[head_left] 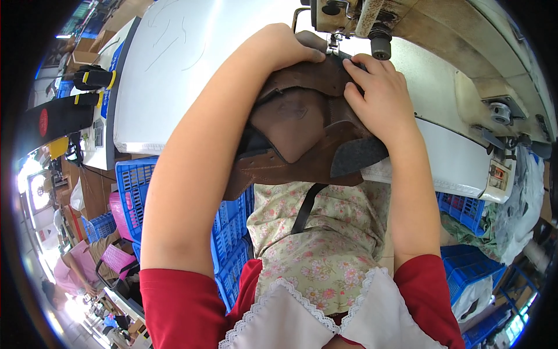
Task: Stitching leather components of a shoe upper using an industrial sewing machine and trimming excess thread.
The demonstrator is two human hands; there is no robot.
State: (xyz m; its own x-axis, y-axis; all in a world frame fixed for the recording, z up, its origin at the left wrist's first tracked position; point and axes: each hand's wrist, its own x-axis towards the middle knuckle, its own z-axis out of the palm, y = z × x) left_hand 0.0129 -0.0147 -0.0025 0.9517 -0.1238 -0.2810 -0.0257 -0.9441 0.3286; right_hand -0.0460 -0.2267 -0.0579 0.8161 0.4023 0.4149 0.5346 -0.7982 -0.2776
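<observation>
A brown leather shoe upper (290,125) with a dark lining hangs over the front edge of the white sewing table. Its far edge lies at the presser foot (333,45) of a sewing machine (407,23). My left hand (285,46) grips the upper just left of the foot, thumb on top, most of its fingers hidden. On the other side my right hand (378,87) holds the leather with bent fingers, the index tip close to the foot. A loose flap with a dark grey underside (357,156) sticks out at the near right.
The white tabletop (174,75) has pencil-like marks at left. Blue plastic crates (136,192) stand below the table on the left, and another blue crate (468,267) at right. A floral apron (319,232) covers my lap. Far left, a person in pink (78,267) sits.
</observation>
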